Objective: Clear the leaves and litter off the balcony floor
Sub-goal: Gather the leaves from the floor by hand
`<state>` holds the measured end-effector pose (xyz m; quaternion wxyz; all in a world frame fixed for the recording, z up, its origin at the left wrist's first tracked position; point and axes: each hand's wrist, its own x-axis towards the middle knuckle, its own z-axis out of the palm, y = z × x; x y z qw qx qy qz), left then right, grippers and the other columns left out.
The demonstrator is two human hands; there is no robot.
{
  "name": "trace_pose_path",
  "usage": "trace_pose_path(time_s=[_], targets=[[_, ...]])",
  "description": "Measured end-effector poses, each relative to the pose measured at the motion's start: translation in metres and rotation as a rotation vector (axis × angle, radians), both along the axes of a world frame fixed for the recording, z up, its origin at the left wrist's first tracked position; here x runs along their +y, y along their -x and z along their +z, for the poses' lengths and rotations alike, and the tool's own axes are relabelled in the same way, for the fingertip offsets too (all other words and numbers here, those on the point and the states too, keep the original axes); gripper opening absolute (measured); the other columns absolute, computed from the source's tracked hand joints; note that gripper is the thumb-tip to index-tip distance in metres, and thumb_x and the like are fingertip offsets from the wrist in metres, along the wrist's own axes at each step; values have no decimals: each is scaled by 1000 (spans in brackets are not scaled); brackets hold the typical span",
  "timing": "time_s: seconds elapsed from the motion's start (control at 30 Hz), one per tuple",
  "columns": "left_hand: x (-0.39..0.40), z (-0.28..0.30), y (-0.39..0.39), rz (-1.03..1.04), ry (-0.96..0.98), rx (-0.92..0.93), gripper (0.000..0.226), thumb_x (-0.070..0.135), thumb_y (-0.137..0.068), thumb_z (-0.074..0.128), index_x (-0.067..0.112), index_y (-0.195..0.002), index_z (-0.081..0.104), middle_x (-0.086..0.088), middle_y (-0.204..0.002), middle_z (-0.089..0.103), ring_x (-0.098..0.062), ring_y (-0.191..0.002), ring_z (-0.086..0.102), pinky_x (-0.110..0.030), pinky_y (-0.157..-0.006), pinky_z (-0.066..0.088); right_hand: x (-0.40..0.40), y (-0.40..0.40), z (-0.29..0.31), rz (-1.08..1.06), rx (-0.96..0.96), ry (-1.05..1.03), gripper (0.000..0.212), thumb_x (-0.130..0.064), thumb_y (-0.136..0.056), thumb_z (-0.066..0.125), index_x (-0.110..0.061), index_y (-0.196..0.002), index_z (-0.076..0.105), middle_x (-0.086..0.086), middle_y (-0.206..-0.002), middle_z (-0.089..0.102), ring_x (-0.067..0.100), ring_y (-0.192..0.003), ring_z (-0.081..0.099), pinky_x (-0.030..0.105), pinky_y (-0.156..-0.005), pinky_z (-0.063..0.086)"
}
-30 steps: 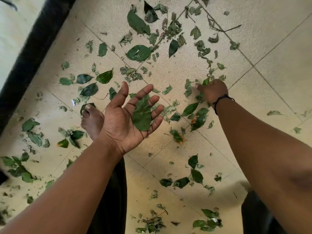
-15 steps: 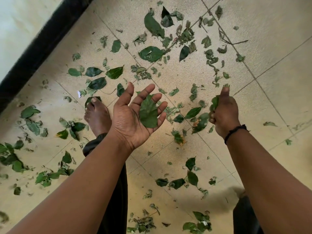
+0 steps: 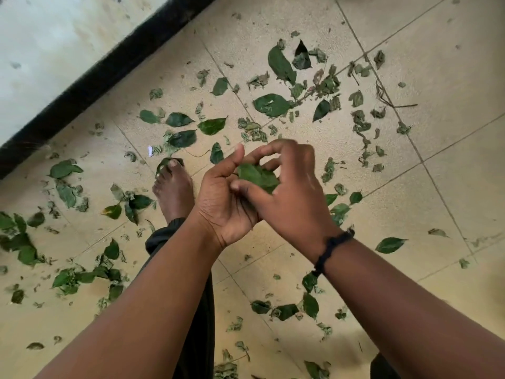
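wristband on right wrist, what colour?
Black. The wristband, seemingly braided, shows best in the head view, just behind the right hand.

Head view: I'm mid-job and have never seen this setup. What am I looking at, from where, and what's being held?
There is no machine: a person works with bare hands. The one camera sits on their head, looking down past both forearms. The left hand lies palm up, cupping gathered green leaves. The right hand, with a black wristband, reaches over the leaves, its fingers curled over them; how firm its grip is I cannot tell. Below is the beige tiled floor, strewn with many loose leaves, and a bare foot.
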<state>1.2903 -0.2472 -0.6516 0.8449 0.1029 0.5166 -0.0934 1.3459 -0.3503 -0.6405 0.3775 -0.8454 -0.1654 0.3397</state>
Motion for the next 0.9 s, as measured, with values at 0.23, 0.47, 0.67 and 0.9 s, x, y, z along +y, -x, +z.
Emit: trace_pose_path(time_s=[0.23,0.47,0.67,0.9], targets=[[41,8,12,75,-29,14,22,14,-97,47,23,-105,66,4,-81,63,-13,-69,62,-21,-53,52,2,-31,-70,-335,136,-21,17,-30,-97,58,-22,-84,50,-5,-78,55,5,-65,51,23,-60,42],[78,14,20,41,-149,-34,40,0,-96,41,25,-111,66,4,-88,68,-12,-70,66,-23,-53,55,27,-4,-193,524,7,653,41,-31,-97,51,-14,-133,41,15,-129,45,39,-109,54,40,-79,44],[78,14,23,-38,-112,-11,31,12,-82,54,26,-106,69,3,-89,67,-13,-70,64,-29,-61,56,50,7,-221,478,-3,688,39,-20,-96,51,-14,-134,44,16,-133,42,38,-115,49,41,-84,44],[63,13,32,66,-44,46,43,59,-91,47,23,-94,70,1,-87,66,-18,-80,63,-42,-80,53,18,-30,-164,-274,433,198,25,-23,-81,79,-11,-79,58,5,-75,59,16,-60,56,26,-51,45]])
